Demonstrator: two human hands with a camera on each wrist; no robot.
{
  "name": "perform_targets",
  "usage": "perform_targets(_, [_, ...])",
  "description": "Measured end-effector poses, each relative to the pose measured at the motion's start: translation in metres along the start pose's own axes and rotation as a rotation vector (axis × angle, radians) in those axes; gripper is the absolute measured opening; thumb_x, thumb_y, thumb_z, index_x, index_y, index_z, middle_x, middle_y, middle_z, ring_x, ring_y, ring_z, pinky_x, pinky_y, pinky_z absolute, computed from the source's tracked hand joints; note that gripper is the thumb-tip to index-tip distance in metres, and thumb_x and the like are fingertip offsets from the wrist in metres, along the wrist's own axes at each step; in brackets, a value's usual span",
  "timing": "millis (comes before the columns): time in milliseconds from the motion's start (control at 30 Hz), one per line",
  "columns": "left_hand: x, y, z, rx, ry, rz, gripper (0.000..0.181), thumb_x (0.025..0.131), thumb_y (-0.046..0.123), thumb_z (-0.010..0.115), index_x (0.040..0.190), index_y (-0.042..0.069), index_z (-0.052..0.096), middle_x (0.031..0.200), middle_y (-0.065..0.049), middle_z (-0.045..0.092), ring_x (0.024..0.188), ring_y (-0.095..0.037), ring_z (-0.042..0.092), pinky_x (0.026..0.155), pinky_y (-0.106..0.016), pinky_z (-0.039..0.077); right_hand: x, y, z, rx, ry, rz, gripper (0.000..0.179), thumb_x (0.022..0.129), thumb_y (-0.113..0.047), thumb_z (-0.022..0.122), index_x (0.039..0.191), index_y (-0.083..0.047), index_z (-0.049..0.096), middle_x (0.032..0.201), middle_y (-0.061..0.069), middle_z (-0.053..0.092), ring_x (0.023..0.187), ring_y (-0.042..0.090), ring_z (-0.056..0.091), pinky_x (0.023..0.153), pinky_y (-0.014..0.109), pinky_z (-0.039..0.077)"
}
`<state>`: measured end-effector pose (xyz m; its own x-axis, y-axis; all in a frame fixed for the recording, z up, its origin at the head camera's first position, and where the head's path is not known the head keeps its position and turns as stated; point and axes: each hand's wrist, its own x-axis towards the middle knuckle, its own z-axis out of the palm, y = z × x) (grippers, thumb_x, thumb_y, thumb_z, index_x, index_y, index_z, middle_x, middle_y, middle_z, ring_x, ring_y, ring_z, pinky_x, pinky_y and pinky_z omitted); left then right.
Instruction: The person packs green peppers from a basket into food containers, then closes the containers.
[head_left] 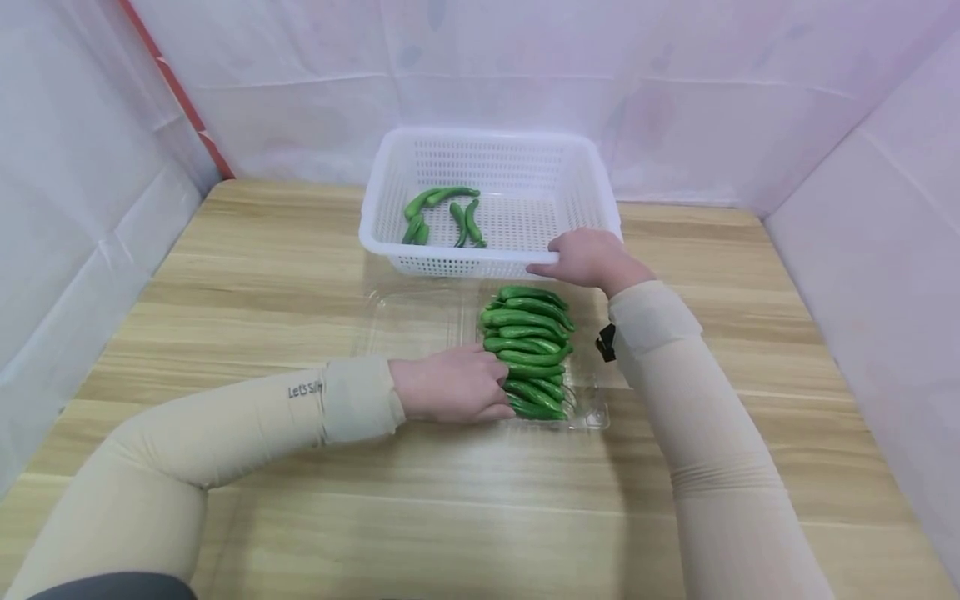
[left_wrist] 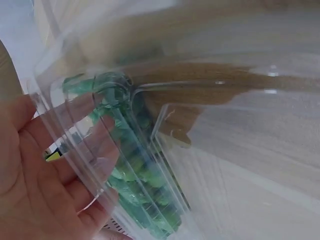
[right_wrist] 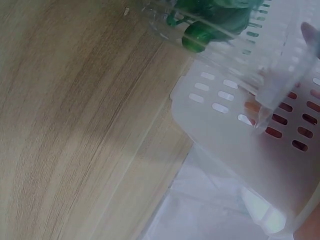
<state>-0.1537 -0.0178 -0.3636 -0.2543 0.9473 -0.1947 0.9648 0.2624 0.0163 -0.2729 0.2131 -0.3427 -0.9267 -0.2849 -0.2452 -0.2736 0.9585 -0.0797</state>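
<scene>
Green chili peppers (head_left: 529, 332) lie side by side in a stack in one half of a clear plastic clamshell box (head_left: 589, 417). Its other half, the clear lid (head_left: 415, 321), lies opened out to the left. My left hand (head_left: 454, 385) rests at the near left ends of the peppers, fingers extended; the left wrist view shows its palm and fingers through the clear plastic. My right hand (head_left: 592, 257) grips the front right rim of a white perforated basket (head_left: 487, 137), thumb outside and fingers over the edge. In the right wrist view the basket wall (right_wrist: 220, 120) partly hides the fingers.
Several loose green peppers (head_left: 417, 205) lie in the left part of the basket. It stands at the back of the wood-grain table (head_left: 262, 300), close to the sheet-covered wall (head_left: 510, 50). Similar sheeting (head_left: 67, 167) hangs on both sides.
</scene>
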Motion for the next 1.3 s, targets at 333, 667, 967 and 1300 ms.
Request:
perform_targets(333, [-0.004,0.006,0.002,0.053,-0.106,-0.057,0.059,0.096,0.058,0.026,0.121,0.021,0.064,0.100,0.001,0.055,0.095,-0.016,0.047,0.092,-0.038,0.035,0.001,0.002,0.001,0.011,-0.013,-0.011,0.063,0.086,-0.066,0.044,0.100,-0.008,0.062,0.091,0.009,0.062,0.080,0.025,0.056,0.070,0.043,0.045])
perform_targets(667, [-0.016,-0.018,-0.028,0.002,0.147,-0.081,0.041,0.096,0.044,0.043,0.112,0.013,0.065,0.095,0.001,0.055,0.087,-0.014,0.047,0.084,-0.032,0.039,-0.001,0.001,0.000,0.025,0.019,-0.011,0.053,0.086,-0.062,0.047,0.081,-0.010,0.057,0.075,0.006,0.056,0.069,0.022,0.052,0.060,0.038,0.041])
perform_targets(967, [-0.025,-0.103,-0.045,-0.232,0.387,-0.513,0.036,0.100,0.025,0.040,0.122,0.004,0.058,0.117,-0.010,0.058,0.109,-0.024,0.051,0.097,-0.037,0.038,-0.001,0.002,-0.003,0.006,-0.004,-0.035,0.051,0.087,-0.060,0.048,0.079,-0.010,0.056,0.072,0.006,0.054,0.067,0.023,0.051,0.059,0.038,0.040])
perform_targets(1300, [-0.012,-0.158,-0.053,-0.483,0.090,-0.675,0.049,0.102,0.037,0.026,0.121,0.005,0.057,0.113,-0.014,0.060,0.108,-0.028,0.054,0.099,-0.043,0.035,-0.001,0.003,-0.015,0.018,-0.029,-0.034,0.054,0.087,-0.061,0.047,0.085,-0.009,0.059,0.078,0.008,0.058,0.071,0.024,0.054,0.062,0.040,0.043])
